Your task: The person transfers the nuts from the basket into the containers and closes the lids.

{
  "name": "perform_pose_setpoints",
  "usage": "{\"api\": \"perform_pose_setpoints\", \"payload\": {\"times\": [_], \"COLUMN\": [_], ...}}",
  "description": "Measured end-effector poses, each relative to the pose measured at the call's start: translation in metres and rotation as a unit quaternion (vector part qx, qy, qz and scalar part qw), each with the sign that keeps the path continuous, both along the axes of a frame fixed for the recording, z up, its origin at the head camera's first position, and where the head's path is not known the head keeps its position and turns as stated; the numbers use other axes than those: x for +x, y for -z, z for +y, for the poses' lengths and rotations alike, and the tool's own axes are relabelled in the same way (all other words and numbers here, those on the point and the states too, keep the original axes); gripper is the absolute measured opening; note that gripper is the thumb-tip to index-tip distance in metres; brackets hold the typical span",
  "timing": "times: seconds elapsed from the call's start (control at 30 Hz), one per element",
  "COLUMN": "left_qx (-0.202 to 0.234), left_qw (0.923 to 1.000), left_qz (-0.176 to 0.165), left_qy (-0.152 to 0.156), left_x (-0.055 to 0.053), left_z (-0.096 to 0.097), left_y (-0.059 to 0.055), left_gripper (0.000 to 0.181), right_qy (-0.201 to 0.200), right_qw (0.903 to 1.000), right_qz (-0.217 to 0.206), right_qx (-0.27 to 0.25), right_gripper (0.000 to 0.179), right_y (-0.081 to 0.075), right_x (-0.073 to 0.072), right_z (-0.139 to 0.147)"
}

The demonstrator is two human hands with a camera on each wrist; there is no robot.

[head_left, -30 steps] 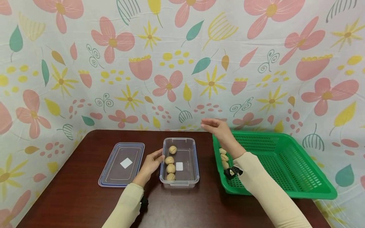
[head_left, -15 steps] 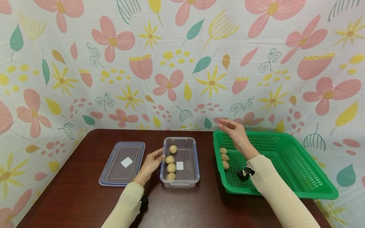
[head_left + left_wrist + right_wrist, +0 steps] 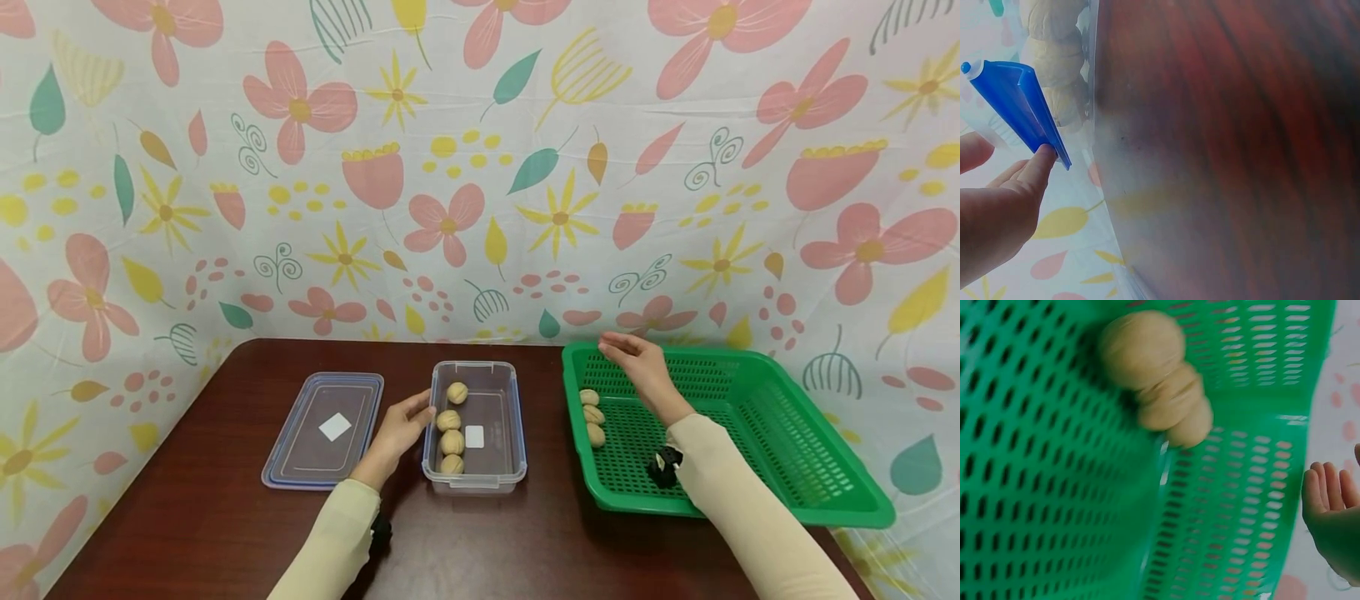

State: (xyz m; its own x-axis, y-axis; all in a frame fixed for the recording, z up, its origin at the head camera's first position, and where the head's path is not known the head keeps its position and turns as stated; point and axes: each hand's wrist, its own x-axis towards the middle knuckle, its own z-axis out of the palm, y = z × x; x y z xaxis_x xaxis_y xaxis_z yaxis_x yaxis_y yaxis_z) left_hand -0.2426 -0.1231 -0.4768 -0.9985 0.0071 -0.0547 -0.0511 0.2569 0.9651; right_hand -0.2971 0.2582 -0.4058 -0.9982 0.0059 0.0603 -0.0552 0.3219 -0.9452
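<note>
My left hand holds the left side of a clear plastic food container; in the left wrist view its fingers touch a blue clip flap on that side. Inside the container several walnuts lie along the left wall, one set apart toward the back. Over the back left of a green basket is my right hand, fingers extended and holding nothing. Three walnuts lie in a row by the basket's left wall; the right wrist view shows these walnuts bunched against it.
A clear lid with a blue seal and a white label lies flat on the dark wooden table, left of the container. Behind the table hangs a flower-patterned cloth. The basket's slatted walls stand up at the right.
My right hand has moved rightward and slightly down, from beside the basket's left edge to over the basket. The left hand, container and walnuts have stayed where they were.
</note>
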Motion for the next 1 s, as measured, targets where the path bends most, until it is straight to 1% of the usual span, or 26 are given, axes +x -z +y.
{"api": "perform_pose_setpoints", "payload": {"times": [0.13, 0.37, 0.53, 0.8, 0.87, 1.0], "left_qx": [-0.001, 0.000, 0.002, -0.001, -0.001, -0.001], "left_qw": [1.0000, 1.0000, 1.0000, 1.0000, 1.0000, 1.0000], "left_qz": [0.001, -0.006, -0.002, -0.006, -0.006, -0.005], "left_qy": [0.002, 0.001, 0.001, 0.003, 0.004, 0.005], "left_x": [0.000, -0.001, 0.000, -0.001, 0.000, 0.000], "left_z": [0.000, -0.001, -0.001, -0.001, -0.001, -0.001], "left_y": [-0.001, 0.001, -0.001, 0.000, 0.000, 0.000], "left_gripper": [0.041, 0.042, 0.042, 0.043, 0.043, 0.043], "right_qy": [-0.012, -0.067, -0.084, -0.119, -0.125, -0.134], "right_qw": [0.9998, 0.9964, 0.9935, 0.9825, 0.9803, 0.9758], "right_qz": [-0.010, -0.040, -0.064, -0.111, -0.116, -0.117], "right_qx": [0.015, 0.032, 0.043, 0.092, 0.100, 0.127], "right_gripper": [0.055, 0.051, 0.048, 0.048, 0.046, 0.045], "right_y": [0.009, 0.023, 0.029, 0.043, 0.046, 0.046], "right_x": [-0.002, -0.004, -0.005, -0.010, -0.011, -0.009], "right_z": [0.009, 0.021, 0.026, 0.031, 0.031, 0.027]}}
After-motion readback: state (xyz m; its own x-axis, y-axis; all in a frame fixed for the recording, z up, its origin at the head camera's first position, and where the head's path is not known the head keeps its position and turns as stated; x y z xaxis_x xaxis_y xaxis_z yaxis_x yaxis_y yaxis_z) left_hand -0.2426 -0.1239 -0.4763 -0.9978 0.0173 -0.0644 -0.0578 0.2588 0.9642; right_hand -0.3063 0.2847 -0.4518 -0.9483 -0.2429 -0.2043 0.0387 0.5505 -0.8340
